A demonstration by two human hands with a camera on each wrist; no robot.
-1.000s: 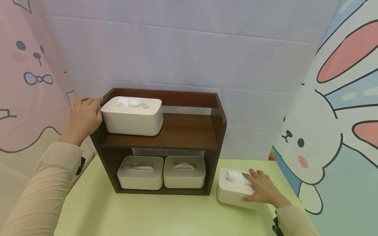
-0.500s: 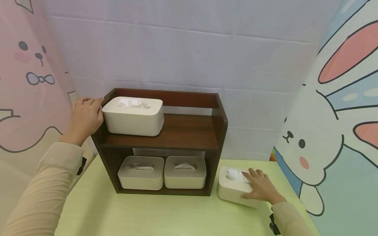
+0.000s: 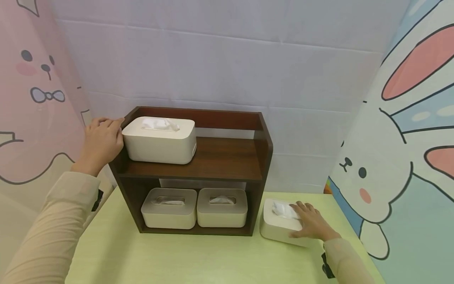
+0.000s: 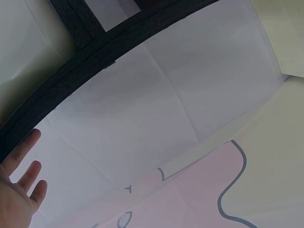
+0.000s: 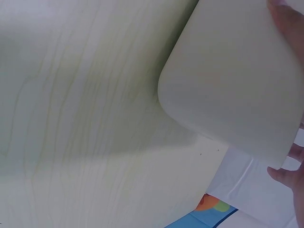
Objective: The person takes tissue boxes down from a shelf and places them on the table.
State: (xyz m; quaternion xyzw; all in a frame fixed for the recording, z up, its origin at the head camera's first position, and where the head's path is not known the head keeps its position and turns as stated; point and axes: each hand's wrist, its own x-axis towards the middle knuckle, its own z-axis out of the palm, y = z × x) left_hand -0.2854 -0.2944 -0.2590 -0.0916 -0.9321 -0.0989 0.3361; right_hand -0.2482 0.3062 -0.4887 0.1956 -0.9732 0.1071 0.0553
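Note:
My right hand (image 3: 310, 223) lies over the white tissue box (image 3: 281, 228) on the table to the right of the shelf, gripping it with the thumb on the near side and the fingers across the far side. The right wrist view shows the thumb and fingertips on opposite sides of that box (image 5: 232, 80). My left hand (image 3: 103, 144) rests against the upper left side panel of the dark brown shelf (image 3: 227, 156); in the left wrist view its fingers (image 4: 29, 175) look fairly straight. Beside that hand, another tissue box (image 3: 161, 146) sits on the upper shelf.
Two more tissue boxes, a left one (image 3: 168, 215) and a right one (image 3: 222, 213), stand side by side on the lower shelf. The pale green table (image 3: 184, 258) extends in front. Printed curtains hang left and right, with a pale cloth (image 3: 227, 59) behind.
The tissue box under my right hand has shifted slightly left and away from me, the hand moving along with it. My left hand stays at the side panel.

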